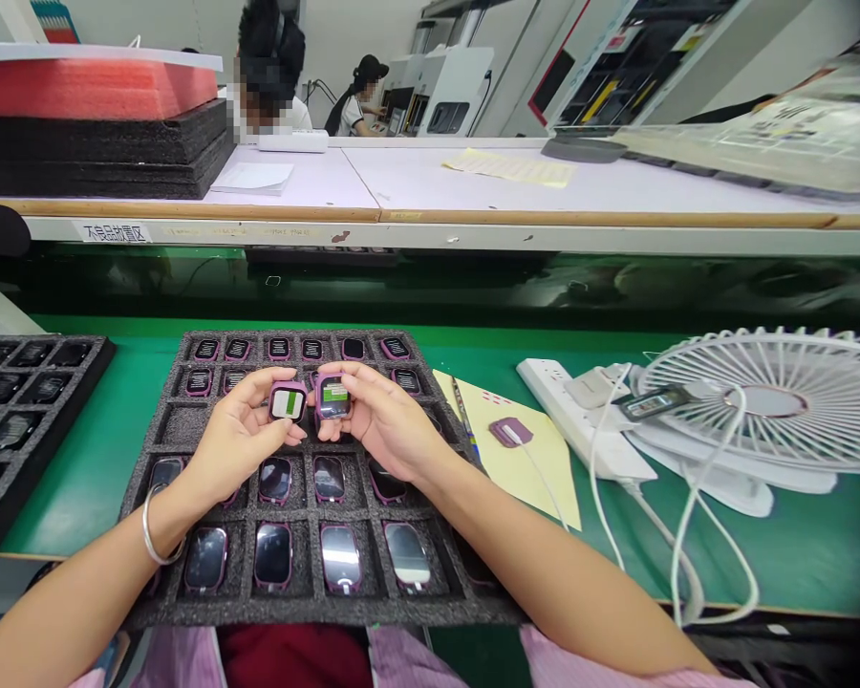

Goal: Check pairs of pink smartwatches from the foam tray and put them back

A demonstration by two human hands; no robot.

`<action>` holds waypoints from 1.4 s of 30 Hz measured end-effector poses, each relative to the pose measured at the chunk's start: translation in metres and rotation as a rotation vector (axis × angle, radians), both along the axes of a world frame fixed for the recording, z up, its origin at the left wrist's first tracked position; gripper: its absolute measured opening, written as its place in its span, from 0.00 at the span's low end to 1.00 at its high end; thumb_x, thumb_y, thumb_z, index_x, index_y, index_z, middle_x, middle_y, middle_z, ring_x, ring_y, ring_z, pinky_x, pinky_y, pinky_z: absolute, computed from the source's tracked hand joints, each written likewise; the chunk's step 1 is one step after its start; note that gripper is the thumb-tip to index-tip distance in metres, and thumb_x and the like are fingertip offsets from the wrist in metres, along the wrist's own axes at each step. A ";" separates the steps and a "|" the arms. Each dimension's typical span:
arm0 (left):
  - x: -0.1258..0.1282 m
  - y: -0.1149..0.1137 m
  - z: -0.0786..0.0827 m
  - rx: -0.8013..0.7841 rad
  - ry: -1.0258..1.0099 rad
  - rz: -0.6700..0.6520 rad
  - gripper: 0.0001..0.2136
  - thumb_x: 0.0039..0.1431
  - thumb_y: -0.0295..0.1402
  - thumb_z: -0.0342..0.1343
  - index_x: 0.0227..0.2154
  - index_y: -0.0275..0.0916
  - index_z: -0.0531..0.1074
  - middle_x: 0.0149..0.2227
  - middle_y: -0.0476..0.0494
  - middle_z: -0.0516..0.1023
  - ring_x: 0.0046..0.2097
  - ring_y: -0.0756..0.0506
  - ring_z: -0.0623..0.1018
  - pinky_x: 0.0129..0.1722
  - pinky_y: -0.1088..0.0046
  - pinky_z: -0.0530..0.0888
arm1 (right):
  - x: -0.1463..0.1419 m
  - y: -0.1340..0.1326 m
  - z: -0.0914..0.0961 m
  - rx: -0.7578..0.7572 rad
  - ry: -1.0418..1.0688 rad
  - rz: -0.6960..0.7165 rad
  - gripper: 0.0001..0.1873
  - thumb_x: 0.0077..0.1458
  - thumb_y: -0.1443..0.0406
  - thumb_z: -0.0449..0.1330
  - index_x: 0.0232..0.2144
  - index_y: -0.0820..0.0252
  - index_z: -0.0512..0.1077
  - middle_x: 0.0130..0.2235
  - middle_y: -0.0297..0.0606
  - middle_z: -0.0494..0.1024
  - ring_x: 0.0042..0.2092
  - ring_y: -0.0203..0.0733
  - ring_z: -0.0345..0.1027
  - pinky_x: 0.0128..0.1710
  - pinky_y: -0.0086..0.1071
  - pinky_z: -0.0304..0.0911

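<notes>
My left hand (247,420) grips a purple smartwatch body (288,401) whose lit screen shows white and green. Close beside it, my right hand (376,411) holds a second purple smartwatch body (333,396), also lit with green on its display, the thumb on its upper edge. Both watches are raised over a black foam tray (301,612). In the tray's pockets lie several more watch bodies; the front ones, such as this dark-screened watch (273,555), are unlit, while several at the back show white text. My forearms and hands hide some pockets.
A pen (465,420) and a purple square charger (510,433) lie on yellow paper (555,478). To the right are a power strip (545,382), loose white cables and a white fan (766,401). Another foam tray (78,382) stands left. Two people sit beyond the shelf (401,182).
</notes>
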State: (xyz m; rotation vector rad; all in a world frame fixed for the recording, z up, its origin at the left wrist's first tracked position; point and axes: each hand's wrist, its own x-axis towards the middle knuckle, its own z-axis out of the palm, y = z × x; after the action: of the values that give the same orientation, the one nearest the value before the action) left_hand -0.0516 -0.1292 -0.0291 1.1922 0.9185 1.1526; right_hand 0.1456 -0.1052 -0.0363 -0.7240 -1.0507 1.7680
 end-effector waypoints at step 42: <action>0.001 0.000 0.001 0.004 -0.039 0.068 0.25 0.48 0.24 0.67 0.50 0.41 0.70 0.42 0.49 0.79 0.31 0.53 0.81 0.35 0.77 0.81 | -0.002 -0.002 -0.008 0.118 -0.031 -0.035 0.27 0.50 0.69 0.73 0.51 0.54 0.70 0.44 0.37 0.82 0.33 0.36 0.78 0.35 0.30 0.69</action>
State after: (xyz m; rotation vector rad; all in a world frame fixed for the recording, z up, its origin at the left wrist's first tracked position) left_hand -0.0503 -0.1290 -0.0276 1.1452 0.9331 1.2283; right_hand 0.1438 -0.1073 -0.0446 -0.6945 -1.1470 1.6546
